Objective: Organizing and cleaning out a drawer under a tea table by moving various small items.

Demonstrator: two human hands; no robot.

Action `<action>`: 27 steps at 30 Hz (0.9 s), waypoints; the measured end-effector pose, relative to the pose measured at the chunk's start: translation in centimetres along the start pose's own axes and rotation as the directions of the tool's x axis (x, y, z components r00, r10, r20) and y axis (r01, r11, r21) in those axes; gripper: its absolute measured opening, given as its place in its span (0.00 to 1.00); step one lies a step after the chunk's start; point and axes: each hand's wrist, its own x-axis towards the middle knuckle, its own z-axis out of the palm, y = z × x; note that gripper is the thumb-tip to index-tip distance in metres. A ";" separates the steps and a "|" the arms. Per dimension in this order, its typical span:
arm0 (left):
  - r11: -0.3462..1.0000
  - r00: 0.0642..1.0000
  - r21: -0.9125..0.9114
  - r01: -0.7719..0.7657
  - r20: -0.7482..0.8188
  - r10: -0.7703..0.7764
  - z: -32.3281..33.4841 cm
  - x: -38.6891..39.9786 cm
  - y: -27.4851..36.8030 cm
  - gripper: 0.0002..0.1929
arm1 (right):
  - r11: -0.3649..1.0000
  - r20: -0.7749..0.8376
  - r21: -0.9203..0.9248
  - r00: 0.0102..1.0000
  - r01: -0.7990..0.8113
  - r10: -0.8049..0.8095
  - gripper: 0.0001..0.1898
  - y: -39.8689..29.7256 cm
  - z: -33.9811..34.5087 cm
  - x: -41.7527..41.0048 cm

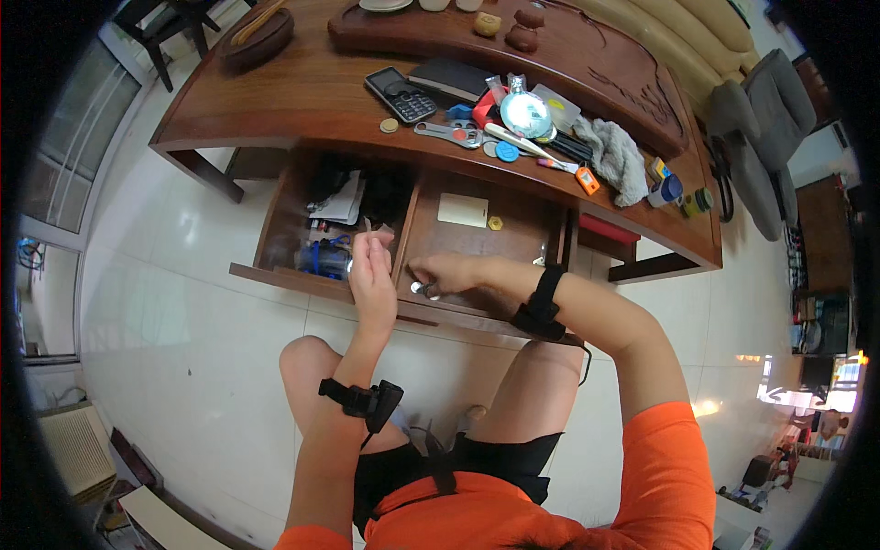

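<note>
The wooden drawer (491,317) of the desk is pulled out in front of my knees, and a divider splits it in two. My left hand (373,271) is raised over the divider, its fingertips pinching a small thin pale piece (368,225), perhaps plastic or paper. In the right compartment my right hand (450,272) reaches down near the front, fingers at small shiny round pieces (416,287) and something dark; its grip is partly hidden. Behind it lie a cream card-like rectangle (463,210) and a yellow hexagonal piece (495,223). A blue-strapped clear container (323,260) and folded papers (342,199) fill the left compartment.
On the wooden desk (295,103) lie a keypad phone (401,94), a metal bottle opener (448,134), a blue disc (507,151), an orange tape measure (587,180), a grey cloth (612,161) and small jars (665,190). Behind them stands a carved tea tray (440,34).
</note>
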 end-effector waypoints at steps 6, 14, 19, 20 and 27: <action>0.999 1.000 -0.027 0.022 0.013 -0.022 -0.1 0.0 -0.3 0.11 | 0.979 0.042 0.165 0.993 -0.117 0.112 0.15 0.2 -1.2 -1.3; 0.999 1.000 -0.025 0.020 0.017 -0.020 0.2 0.1 -0.1 0.11 | 0.993 0.056 -0.114 0.998 0.000 0.006 0.15 -0.6 0.0 -1.5; 0.998 0.998 -0.024 0.052 0.032 -0.051 -0.1 0.1 -0.1 0.11 | 0.993 0.051 -0.114 0.999 0.002 0.004 0.14 -1.0 -0.3 -1.2; 0.999 0.999 -0.020 0.045 0.026 -0.044 -0.1 0.1 -0.1 0.11 | 0.996 0.036 -0.080 0.999 -0.035 0.037 0.15 -0.8 -0.4 -1.0; 0.999 0.999 -0.001 0.037 0.022 -0.037 0.1 0.1 -0.2 0.11 | 0.999 -0.025 -0.017 0.999 -0.042 0.042 0.17 -1.0 -0.3 0.2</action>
